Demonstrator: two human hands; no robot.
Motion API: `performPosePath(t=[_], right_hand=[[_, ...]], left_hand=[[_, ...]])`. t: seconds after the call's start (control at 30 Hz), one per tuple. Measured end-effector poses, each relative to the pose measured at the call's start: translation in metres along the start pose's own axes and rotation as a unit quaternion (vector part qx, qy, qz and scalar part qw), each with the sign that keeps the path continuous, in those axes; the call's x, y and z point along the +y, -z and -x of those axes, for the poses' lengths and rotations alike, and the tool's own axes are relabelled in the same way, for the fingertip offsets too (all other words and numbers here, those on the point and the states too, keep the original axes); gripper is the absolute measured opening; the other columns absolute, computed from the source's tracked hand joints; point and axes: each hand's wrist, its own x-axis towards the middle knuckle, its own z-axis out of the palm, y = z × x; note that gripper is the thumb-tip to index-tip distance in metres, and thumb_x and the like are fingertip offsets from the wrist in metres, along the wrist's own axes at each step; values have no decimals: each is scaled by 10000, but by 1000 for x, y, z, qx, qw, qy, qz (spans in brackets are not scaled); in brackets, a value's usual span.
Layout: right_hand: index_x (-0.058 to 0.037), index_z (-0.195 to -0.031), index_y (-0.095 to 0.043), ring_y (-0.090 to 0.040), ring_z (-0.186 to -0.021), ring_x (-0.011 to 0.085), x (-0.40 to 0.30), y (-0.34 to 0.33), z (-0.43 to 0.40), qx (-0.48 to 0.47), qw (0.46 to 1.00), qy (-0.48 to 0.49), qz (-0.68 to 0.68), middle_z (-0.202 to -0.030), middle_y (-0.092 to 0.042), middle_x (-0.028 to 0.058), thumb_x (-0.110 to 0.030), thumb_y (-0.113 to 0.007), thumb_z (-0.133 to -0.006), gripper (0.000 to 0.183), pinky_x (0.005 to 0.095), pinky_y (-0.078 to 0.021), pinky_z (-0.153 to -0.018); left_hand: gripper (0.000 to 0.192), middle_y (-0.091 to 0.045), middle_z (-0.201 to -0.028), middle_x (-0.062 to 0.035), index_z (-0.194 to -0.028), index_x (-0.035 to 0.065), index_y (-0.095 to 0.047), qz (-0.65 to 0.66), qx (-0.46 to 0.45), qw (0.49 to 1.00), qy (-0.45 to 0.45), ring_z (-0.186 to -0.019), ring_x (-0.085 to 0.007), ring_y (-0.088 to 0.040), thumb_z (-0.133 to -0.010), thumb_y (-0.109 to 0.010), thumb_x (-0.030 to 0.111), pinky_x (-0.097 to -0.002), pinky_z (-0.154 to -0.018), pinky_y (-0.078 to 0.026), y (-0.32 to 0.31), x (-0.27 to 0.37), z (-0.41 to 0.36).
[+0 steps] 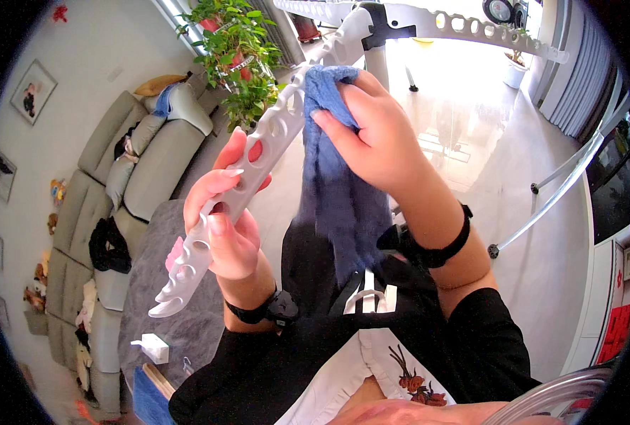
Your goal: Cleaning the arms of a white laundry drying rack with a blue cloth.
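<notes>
My left hand (230, 218) grips the near part of a white plastic arm (264, 159) with a row of round holes, which looks like part of a folding clothes-drying rack. The thumb lies on this side and the fingers wrap around the far edge. In my right hand (381, 133) a blue cloth (323, 143) is bunched against the arm's upper part, and its loose end hangs down in front of my lap. Beyond the hands, a black bracket (381, 26) tops the rack's post. A second holed arm (466, 26) runs off to the right from there.
A grey sofa (161, 164) with cushions and clothes lines the left wall. Nearer stands a grey table (161, 287) bearing a white tissue box (154, 348). Potted green plants (246, 64) stand behind the rack. Metal legs (554, 196) reach the floor at right.
</notes>
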Motion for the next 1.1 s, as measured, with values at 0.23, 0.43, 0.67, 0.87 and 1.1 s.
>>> performPosePath(t=[0.23,0.43,0.67,0.87,1.1], right_hand=[[-90,-836,-543,-529,-708,295,-1,22,-5,-85,965,44,246,-801,-478,107,-127,-545,-712,130,385,-434,-600],[-73,-829,-544,-530,-694,305,-8,11,0,-78,971,10,228,-789,-490,118,-146,-541,-725,127,397,-429,-587],[-17,-922,-526,-576,-673,233,-1,11,3,-94,974,-156,-137,-771,-579,120,-146,-608,-728,247,299,-454,-630],[-11,-962,-533,-557,-702,120,1,18,14,186,858,-283,-387,-838,-578,51,-108,-578,-777,214,258,-466,-660],[1,-881,-542,-531,-686,270,20,11,2,34,992,-105,-55,-765,-527,150,-97,-537,-734,176,324,-414,-629]], left_hand=[[438,-424,-1116,-320,-1008,-30,-484,2,30,1000,5,-982,-379,-504,-822,-437,363,-349,-667,-515,-6,1,-3],[442,-394,-1162,-305,-1055,-12,-465,-18,15,1000,-2,-1027,-403,-467,-841,-389,367,-380,-689,-523,-1,-1,-2],[428,-404,-1150,-307,-1053,-12,-470,-1,15,1000,2,-1025,-402,-469,-850,-369,351,-379,-683,-527,1,-5,-2],[412,-445,-1096,-320,-980,-60,-486,47,58,997,11,-948,-355,-537,-841,-418,321,-319,-679,-507,-5,0,-7],[420,-406,-1152,-305,-1048,-18,-470,12,24,1000,0,-1015,-388,-482,-851,-369,339,-373,-676,-527,-3,-3,-4]])
